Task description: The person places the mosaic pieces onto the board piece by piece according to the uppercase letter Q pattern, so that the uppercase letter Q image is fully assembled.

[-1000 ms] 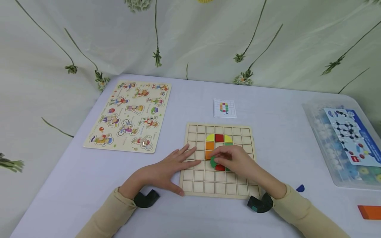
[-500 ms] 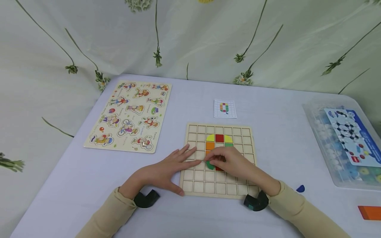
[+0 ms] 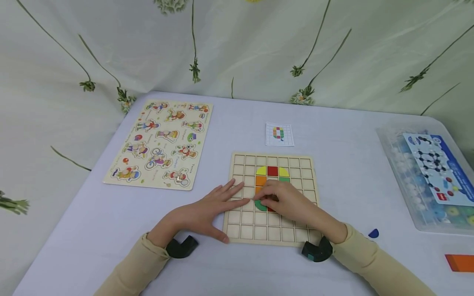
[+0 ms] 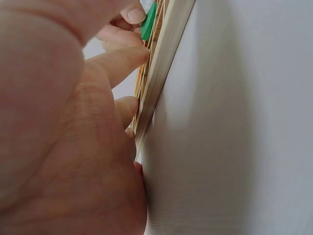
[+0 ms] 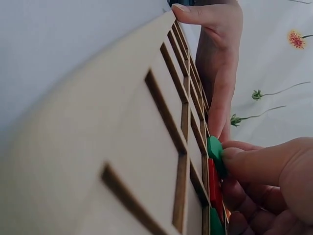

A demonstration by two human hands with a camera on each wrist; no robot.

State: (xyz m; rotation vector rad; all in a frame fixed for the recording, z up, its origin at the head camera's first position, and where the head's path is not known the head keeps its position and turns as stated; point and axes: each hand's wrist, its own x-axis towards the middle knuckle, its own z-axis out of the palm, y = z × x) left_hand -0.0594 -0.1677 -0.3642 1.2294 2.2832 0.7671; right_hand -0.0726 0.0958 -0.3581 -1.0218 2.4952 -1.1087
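A wooden grid board point(image 3: 237, 233) lies on the table, with yellow, red, orange and green pieces in some of its squares. My right hand point(image 3: 286, 199) pinches a green rounded piece point(image 3: 260, 205) between thumb and fingers, over the square below the orange pieces point(image 3: 261, 181). In the right wrist view the green piece point(image 5: 216, 155) stands tilted beside a red piece point(image 5: 214, 183). My left hand point(image 3: 207, 209) lies spread, fingers straight on the board's left side and thumb at its lower left corner. The right hand covers part of the pattern.
A small printed pattern card point(image 3: 279, 134) lies behind the board. To the left is a picture puzzle board point(image 3: 163, 144). On the right are a clear plastic box point(image 3: 403, 181) of parts, a dark blue piece point(image 3: 373, 233) and an orange block point(image 3: 460, 263).
My right hand has moved a little left with the green piece, from above the red square to the square left of it. The left hand has stayed still.
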